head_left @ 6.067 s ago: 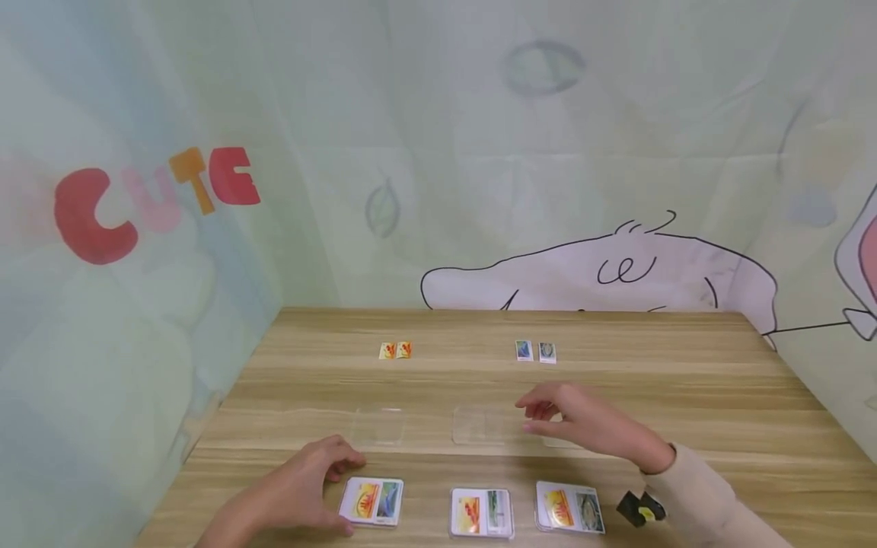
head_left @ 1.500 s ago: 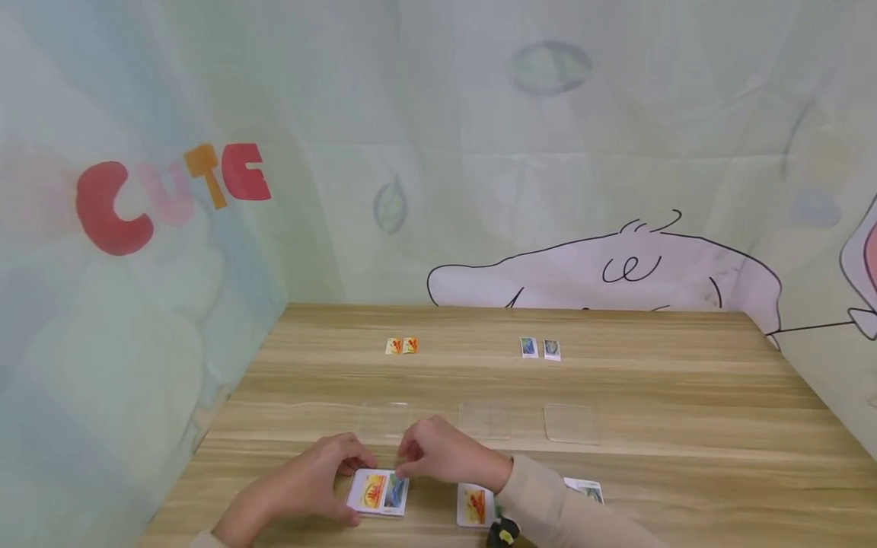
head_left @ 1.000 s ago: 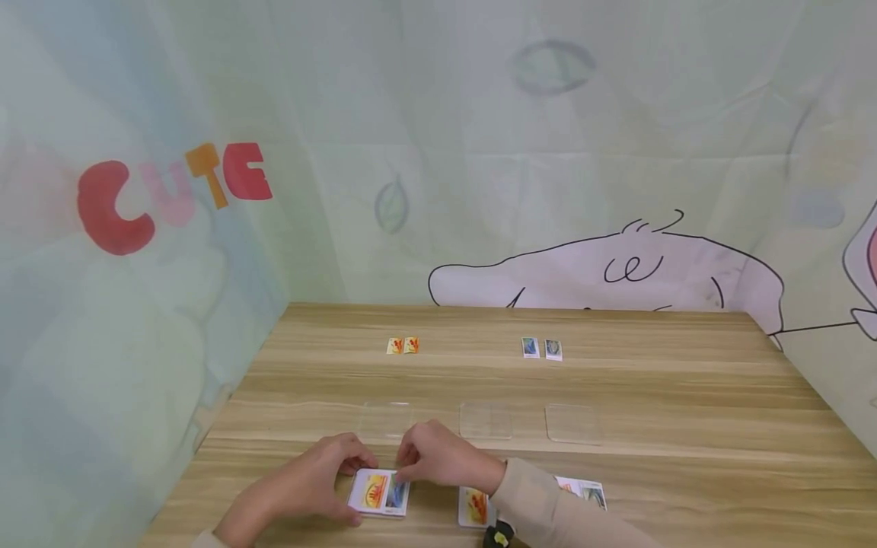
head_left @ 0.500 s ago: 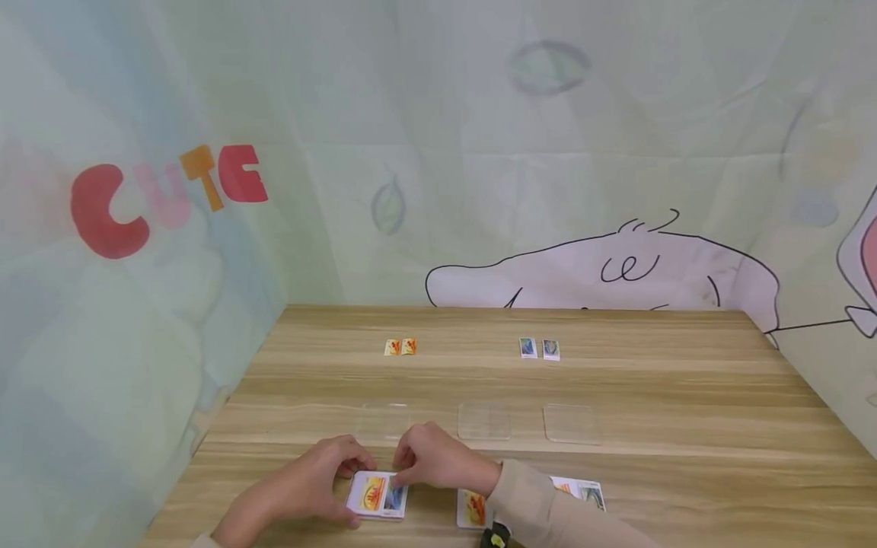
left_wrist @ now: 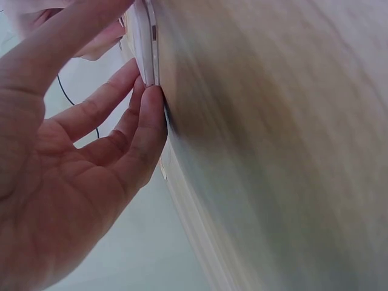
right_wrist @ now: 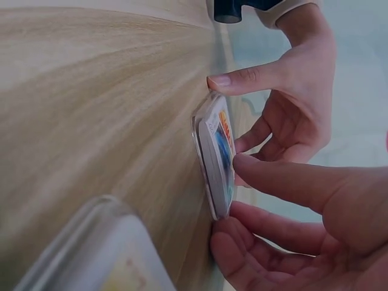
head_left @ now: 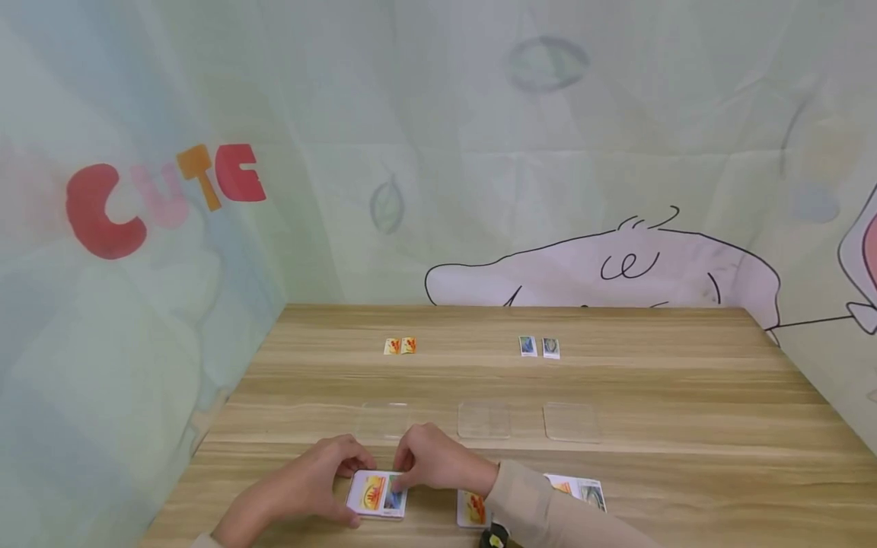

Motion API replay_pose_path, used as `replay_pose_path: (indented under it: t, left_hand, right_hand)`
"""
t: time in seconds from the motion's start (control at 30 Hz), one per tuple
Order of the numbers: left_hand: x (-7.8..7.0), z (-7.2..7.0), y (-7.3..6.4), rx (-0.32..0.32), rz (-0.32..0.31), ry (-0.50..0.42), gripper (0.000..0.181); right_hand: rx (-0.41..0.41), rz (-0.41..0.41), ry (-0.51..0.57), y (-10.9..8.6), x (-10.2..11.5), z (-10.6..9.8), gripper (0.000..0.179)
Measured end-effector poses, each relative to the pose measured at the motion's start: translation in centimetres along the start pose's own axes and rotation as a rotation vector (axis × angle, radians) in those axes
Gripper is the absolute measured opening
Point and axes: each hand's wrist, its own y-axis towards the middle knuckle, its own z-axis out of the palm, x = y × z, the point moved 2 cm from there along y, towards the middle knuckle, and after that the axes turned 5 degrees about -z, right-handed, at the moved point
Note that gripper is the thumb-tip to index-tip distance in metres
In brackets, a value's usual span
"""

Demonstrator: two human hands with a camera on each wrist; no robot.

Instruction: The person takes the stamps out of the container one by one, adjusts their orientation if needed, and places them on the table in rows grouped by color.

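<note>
A flat clear plastic case with a white insert and two pictures, one yellow-orange and one blue-green, lies at the front left of the table. My left hand holds it by opposite edges, thumb at the near edge and fingers at the far edge. My right hand has its thumb on the blue-green picture, its other fingers curled at the case's right edge. In the left wrist view the case's side stands close against the left fingertips. The right hand covers part of the picture.
Two similar cases, a middle one and a right one, lie partly under the right forearm. Several clear plastic pieces form a row behind. Orange pictures and blue-grey pictures lie near the table's back edge.
Six seconds ago my right hand was above the right clear piece; now it is at the left case. Over the last second and a half both hands stay there, with only slight right-thumb movement.
</note>
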Motion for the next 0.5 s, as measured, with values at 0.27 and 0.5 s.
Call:
replay_pose_path:
  t: [0.27, 0.5]
  left_hand:
    - [-0.14, -0.02, -0.01, 0.006, -0.024, -0.008, 0.058]
    - [-0.23, -0.05, 0.05, 0.010, -0.034, -0.013, 0.059]
  right_hand:
    - [-0.002, 0.031, 0.013, 0.05, 0.24, 0.19, 0.015]
    - [-0.021, 0.028, -0.020, 0.13, 0.22, 0.48, 0.016]
